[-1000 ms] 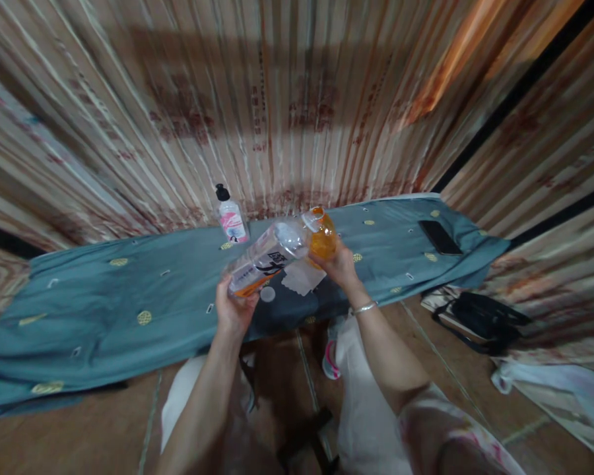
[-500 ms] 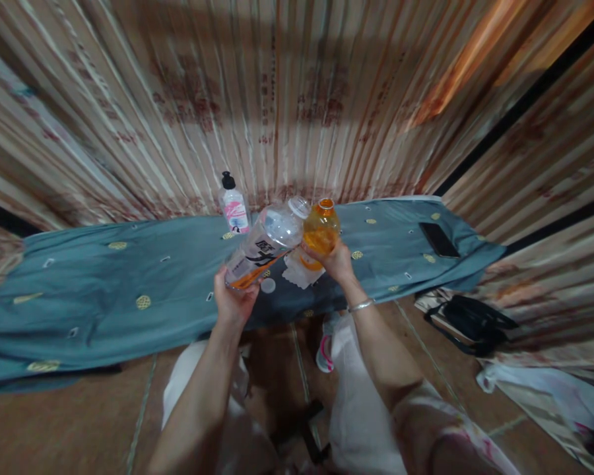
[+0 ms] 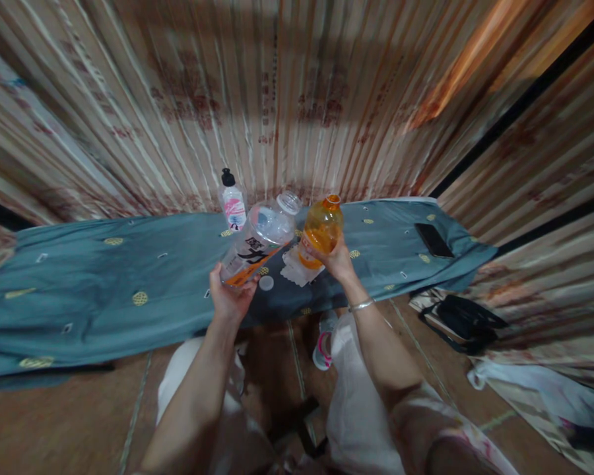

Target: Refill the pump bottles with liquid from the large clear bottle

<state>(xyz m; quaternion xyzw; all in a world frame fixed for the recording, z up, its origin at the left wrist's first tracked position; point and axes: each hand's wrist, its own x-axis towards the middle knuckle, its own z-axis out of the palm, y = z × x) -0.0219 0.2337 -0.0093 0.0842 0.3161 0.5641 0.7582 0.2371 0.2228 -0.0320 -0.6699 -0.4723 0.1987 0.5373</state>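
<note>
My left hand [image 3: 229,298] grips the base of a large clear plastic bottle [image 3: 260,241] that tilts up to the right, its open neck uncapped and a little orange liquid pooled at its bottom. My right hand [image 3: 337,259] is wrapped round a small bottle full of orange liquid [image 3: 321,229], held nearly upright, its open neck just right of the big bottle's neck. Both hang above a low table under a blue-grey cloth [image 3: 129,290]. A white cap [image 3: 266,283] and a white tissue [image 3: 297,269] lie on the cloth below the bottles.
A white pump bottle with a pink label [image 3: 232,201] stands at the cloth's back edge by the striped curtain. A black phone [image 3: 434,240] lies at the right end. A black bag [image 3: 462,321] and a plastic bag [image 3: 534,389] sit on the tiled floor at right.
The small orange bottle has swung from tipped against the big bottle's mouth to nearly upright. The two necks have drawn apart, and the large bottle now tilts more steeply.
</note>
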